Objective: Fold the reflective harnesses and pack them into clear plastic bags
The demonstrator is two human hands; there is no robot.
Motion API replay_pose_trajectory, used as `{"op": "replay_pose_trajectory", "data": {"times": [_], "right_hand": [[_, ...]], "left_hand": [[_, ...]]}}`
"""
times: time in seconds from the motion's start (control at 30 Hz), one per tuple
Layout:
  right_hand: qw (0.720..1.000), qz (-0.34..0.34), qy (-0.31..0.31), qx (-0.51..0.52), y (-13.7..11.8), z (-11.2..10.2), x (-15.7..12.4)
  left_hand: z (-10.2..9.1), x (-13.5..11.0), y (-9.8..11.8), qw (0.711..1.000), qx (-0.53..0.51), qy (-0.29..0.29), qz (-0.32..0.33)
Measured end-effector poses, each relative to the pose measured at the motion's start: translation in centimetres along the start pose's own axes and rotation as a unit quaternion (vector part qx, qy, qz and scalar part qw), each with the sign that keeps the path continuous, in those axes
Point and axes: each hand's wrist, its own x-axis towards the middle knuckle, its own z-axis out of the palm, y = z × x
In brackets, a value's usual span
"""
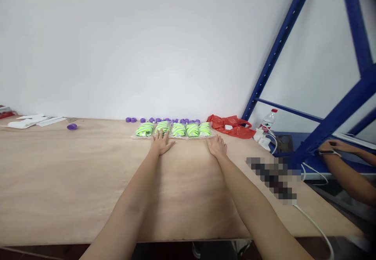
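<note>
Several clear plastic bags of neon-green coiled straps (178, 130) lie in a row on the wooden table (88, 166), near the wall. My left hand (161, 143) rests with spread fingers, its fingertips touching the front of the second bag from the left (162, 127). At the right end of the row, my right hand (217, 146) lies on the tabletop, fingers extended beside the front edge of the rightmost bag (205, 129). Neither hand grips anything. Behind the bags stand several small purple round pieces (158, 120).
A red plastic bag (230, 126) lies right of the row, near a water bottle (269, 120). White papers (35, 121) and a purple piece (72, 127) are at left. A blue metal frame (279, 48) rises at right, where another person's arms (343, 162) show. A white cable (315, 228) hangs over the edge.
</note>
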Motion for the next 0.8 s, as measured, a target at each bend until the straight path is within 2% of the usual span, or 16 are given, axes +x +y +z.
{"op": "replay_pose_trajectory", "data": {"times": [0.17,0.43,0.6,0.8], "right_hand": [[0.998,0.027,-0.049,-0.03,-1.0,0.0,-1.8],[0.991,-0.04,-0.119,-0.046,-1.7,0.3,-3.7],[0.986,-0.09,-0.131,-0.05,-1.5,0.4,-4.2],[0.985,-0.112,-0.116,-0.053,-1.4,0.4,-4.4]], "left_hand": [[-0.1,-1.7,0.9,0.999,0.005,-0.035,-0.007],[-0.1,-3.6,2.9,0.998,0.024,-0.065,-0.007],[0.1,-4.1,4.1,0.996,0.034,-0.078,0.013],[-0.1,-4.1,4.4,0.994,0.042,-0.096,0.026]]}}
